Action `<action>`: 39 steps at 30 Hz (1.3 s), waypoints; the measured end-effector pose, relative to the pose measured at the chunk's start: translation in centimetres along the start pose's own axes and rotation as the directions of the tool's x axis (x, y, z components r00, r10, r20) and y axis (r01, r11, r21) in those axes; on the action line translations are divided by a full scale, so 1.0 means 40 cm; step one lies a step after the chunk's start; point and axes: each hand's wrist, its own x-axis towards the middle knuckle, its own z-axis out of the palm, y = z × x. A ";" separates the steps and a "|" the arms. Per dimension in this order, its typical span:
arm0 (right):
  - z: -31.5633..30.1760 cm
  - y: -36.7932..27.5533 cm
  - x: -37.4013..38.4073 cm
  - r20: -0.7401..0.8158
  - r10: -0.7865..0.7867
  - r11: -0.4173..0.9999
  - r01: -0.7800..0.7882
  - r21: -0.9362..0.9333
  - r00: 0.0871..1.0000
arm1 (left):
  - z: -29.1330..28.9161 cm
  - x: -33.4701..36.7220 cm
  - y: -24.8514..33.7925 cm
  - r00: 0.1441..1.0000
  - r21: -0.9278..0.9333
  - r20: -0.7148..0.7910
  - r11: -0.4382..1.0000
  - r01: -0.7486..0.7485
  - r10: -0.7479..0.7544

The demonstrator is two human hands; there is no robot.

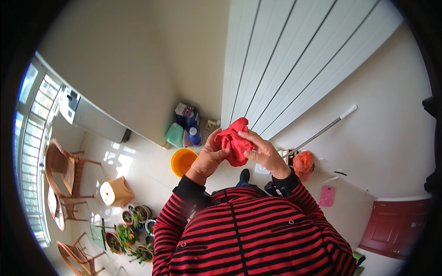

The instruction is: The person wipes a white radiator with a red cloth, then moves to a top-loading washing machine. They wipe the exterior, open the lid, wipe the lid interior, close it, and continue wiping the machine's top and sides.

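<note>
Bright daylight enters through the windows [34,138] at left, which blow out white and throw glare on the glossy floor [119,161]. Focus is sharp; fisheye distortion bends straight edges, and a black rim frames everything.

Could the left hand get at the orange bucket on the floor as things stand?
Probably not right away: the left hand is shut on the red cloth together with the right hand, and the orange bucket sits well below on the floor, though nothing blocks it.

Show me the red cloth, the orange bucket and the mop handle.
red cloth [235,143], head view, middle of the bunched fabric.
orange bucket [183,161], head view, inside wall.
mop handle [322,132], head view, mid shaft.
</note>
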 end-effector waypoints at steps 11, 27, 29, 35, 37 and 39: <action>-0.235 -0.043 0.000 -0.348 -0.003 0.991 0.049 0.125 0.938 | 0.190 0.255 -0.005 0.962 -0.080 0.242 0.985 0.154 -0.130; -0.429 -0.076 0.026 -0.336 -0.366 0.826 0.137 -0.547 0.868 | 0.268 0.454 -0.117 0.922 -0.085 0.357 0.978 0.189 -0.147; -0.423 -0.085 0.032 0.071 -0.321 0.704 0.288 -0.649 0.944 | 0.305 0.485 -0.140 0.912 -0.151 0.410 0.986 0.074 -0.006; -0.518 -0.065 -0.040 -0.442 -0.212 0.925 0.032 -0.379 0.871 | 0.340 0.530 -0.161 0.897 -0.529 0.432 0.780 0.335 -0.092; -0.532 -0.045 -0.058 -0.594 -0.048 0.966 -0.113 -0.231 0.803 | 0.343 0.530 -0.164 0.911 -0.464 0.394 0.830 0.310 -0.120; -0.520 -0.028 -0.062 -0.542 -0.005 0.961 -0.147 -0.236 0.840 | 0.351 0.533 -0.165 0.900 -0.404 0.415 0.858 0.317 -0.137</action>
